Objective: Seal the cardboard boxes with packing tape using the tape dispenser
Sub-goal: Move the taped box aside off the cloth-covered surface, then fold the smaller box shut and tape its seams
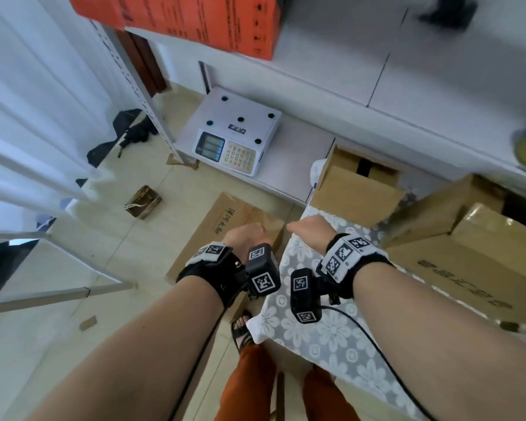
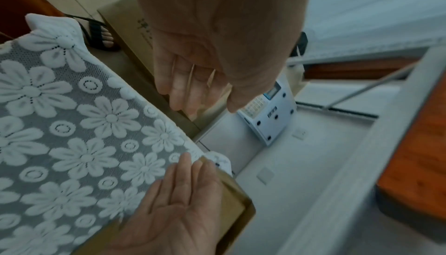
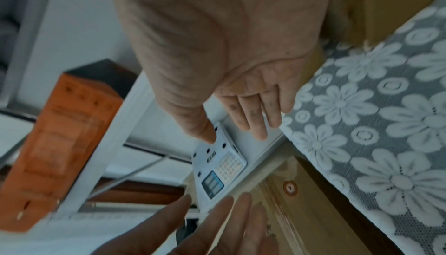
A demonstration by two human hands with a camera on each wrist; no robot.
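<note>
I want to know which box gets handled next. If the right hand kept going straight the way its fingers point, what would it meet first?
Probably the open cardboard box on the flowered tablecloth. The right hand, fingers straight, points toward its near wall; depth is unclear, and the wrist view suggests it could pass beside it.

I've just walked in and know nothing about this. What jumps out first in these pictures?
Two bare forearms reach forward, the left hand and right hand open and empty, with tagged black cameras strapped to the wrists. Below lies a flowered lace tablecloth, with cardboard boxes beyond and to its right. A white weighing scale sits ahead.
</note>
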